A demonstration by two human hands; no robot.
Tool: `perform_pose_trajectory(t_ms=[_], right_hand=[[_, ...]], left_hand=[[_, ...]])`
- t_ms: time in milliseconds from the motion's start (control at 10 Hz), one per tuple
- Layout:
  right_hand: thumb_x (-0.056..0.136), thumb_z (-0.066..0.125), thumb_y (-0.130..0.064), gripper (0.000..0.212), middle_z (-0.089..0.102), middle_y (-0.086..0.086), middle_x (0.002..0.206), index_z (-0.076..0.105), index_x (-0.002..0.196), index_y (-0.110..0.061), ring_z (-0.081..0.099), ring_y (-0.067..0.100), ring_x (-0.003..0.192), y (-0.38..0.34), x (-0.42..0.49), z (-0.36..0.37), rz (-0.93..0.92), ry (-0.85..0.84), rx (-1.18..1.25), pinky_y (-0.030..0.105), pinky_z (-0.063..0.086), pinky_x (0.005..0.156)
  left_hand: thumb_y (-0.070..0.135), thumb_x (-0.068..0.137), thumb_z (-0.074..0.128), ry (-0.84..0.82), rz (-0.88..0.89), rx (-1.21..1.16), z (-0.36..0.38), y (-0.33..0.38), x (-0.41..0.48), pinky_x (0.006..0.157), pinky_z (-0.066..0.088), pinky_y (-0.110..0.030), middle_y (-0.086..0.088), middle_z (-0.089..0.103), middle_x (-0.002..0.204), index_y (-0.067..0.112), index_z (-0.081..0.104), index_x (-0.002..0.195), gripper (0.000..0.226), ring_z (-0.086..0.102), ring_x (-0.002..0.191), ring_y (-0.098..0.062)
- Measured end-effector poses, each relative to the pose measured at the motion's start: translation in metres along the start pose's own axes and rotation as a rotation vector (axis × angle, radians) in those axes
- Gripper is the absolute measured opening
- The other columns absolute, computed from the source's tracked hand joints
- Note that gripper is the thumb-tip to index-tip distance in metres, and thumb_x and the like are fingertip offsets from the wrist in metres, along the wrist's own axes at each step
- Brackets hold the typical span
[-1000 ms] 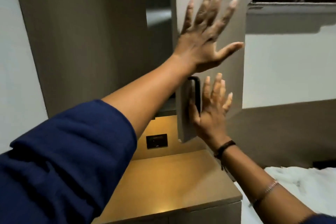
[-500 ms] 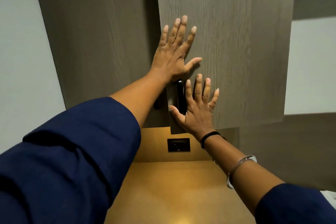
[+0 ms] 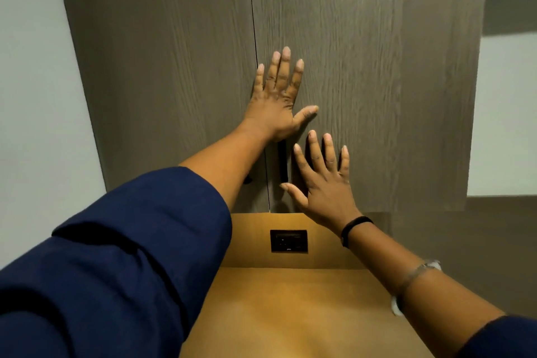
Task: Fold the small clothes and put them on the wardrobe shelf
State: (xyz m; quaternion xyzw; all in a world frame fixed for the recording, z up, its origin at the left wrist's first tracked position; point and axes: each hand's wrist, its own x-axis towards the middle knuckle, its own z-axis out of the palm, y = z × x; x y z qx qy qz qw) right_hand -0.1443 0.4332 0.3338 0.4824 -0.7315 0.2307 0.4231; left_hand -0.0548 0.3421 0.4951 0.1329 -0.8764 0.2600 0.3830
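Palms flat, fingers spread apart: the left hand (image 3: 277, 102) presses the right wardrobe door (image 3: 377, 67) just beside the seam, and the right hand (image 3: 322, 183) lies at its 5 o'clock, holding nothing. A black handle (image 3: 282, 161) stands between them, at the right hand's 10 o'clock. Below, at 6 o'clock, sits a lit wooden counter (image 3: 290, 314) with a dark socket (image 3: 288, 241); no small clothes show.

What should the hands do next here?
Probably lift both hands away. The right door looks flush with the left door, only a thin seam between them, and the left hand and right hand lie flat, holding nothing.
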Motion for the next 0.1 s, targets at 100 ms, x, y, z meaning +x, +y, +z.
perform_pose_trajectory(t_ms=[100], right_hand=[[0.090, 0.037, -0.066, 0.059, 0.005, -0.012, 0.162, 0.027, 0.144, -0.047, 0.003, 0.003, 0.147, 0.0033, -0.0137, -0.0461, 0.233, 0.219, 0.680, 0.055, 0.012, 0.117]], left_hand=[[0.069, 0.092, 0.025, 0.064, -0.043, 0.076, -0.0037, -0.0091, -0.0115, 0.118, -0.011, -0.054, -0.018, -0.016, 0.161, 0.013, -0.009, 0.153, 0.089, -0.016, 0.148, -0.032]])
